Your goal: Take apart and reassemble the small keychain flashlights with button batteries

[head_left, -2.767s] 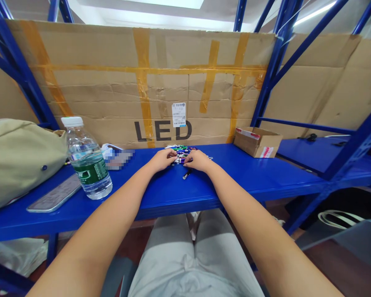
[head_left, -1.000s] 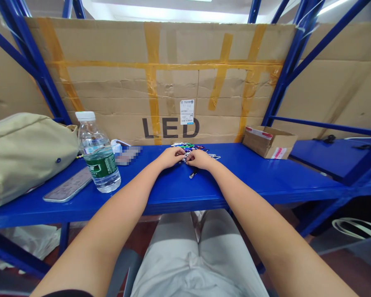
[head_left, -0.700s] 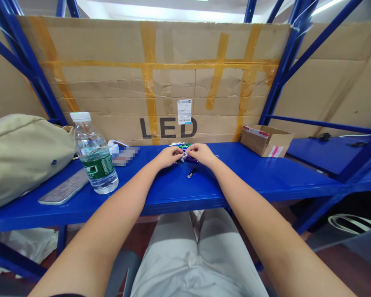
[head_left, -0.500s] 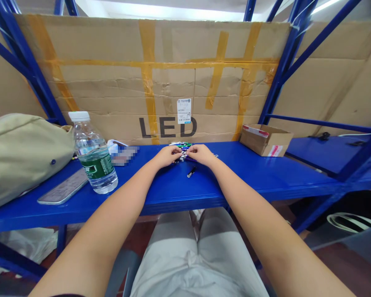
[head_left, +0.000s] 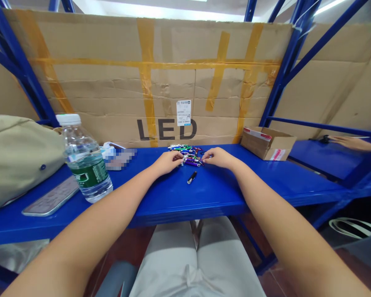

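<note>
A small heap of coloured keychain pieces (head_left: 187, 152) lies on the blue shelf (head_left: 222, 189) against the cardboard sheet marked LED. My left hand (head_left: 167, 161) rests at the heap's left edge, fingers curled and pinched on a small piece I cannot name. At the heap's right edge my right hand (head_left: 216, 156) is pinched too, fingertips in the pile. A single black and silver piece (head_left: 191, 177) lies alone on the shelf, nearer to me than both hands.
A water bottle (head_left: 83, 161) stands at the left, with a phone (head_left: 51, 197) flat beside it and a beige bag (head_left: 17, 159) behind. A small open cardboard box (head_left: 267, 143) sits at the right. Another person's hand (head_left: 352, 143) shows at the far right.
My hands, close together over the heap before, have drawn apart; the right hand moved right. The black and silver piece now lies uncovered in front of them.
</note>
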Demonstrator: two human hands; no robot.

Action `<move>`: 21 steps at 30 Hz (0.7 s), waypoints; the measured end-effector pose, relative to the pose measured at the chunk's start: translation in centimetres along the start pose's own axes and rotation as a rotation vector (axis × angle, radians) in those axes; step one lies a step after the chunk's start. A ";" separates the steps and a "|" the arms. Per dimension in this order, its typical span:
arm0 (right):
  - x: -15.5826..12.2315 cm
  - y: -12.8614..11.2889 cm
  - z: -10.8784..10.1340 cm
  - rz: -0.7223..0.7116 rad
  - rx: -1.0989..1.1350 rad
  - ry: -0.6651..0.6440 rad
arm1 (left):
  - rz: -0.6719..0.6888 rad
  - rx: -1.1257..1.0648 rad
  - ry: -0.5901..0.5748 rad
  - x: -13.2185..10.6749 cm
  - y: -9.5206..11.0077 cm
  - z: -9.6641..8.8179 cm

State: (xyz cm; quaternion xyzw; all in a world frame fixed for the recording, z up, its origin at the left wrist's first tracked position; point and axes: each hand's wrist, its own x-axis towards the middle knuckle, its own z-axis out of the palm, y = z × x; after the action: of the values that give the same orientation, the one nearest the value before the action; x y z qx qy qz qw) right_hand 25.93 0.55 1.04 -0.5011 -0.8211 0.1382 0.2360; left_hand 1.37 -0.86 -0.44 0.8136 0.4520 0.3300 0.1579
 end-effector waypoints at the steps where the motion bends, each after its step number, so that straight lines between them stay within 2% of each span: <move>1: -0.1 0.2 -0.1 -0.026 -0.049 -0.010 | 0.019 0.005 -0.006 0.0 0.1 0.2; 5: 0.2 0.2 0.2 -0.110 -0.185 -0.074 | 0.085 -0.005 0.014 0.1 0.5 0.8; 9: 1.2 -0.4 0.4 -0.100 -0.299 -0.153 | 0.103 -0.043 0.050 -0.1 0.5 1.2; 15: 2.5 -1.2 -0.6 -0.121 -0.274 -0.310 | 0.074 -0.069 0.047 -0.2 0.6 1.1; 18: 2.4 -1.3 -1.1 -0.143 -0.265 -0.275 | 0.030 -0.072 0.041 -0.3 0.7 0.8; 21: 2.2 -1.7 -1.7 -0.256 -0.164 -0.138 | -0.004 -0.095 0.040 -0.2 0.9 0.8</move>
State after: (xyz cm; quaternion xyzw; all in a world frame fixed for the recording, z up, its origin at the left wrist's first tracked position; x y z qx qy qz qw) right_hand 24.72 1.70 3.82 -0.3994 -0.9009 0.0738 0.1531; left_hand 2.44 -1.50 -0.65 0.7977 0.4404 0.3667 0.1878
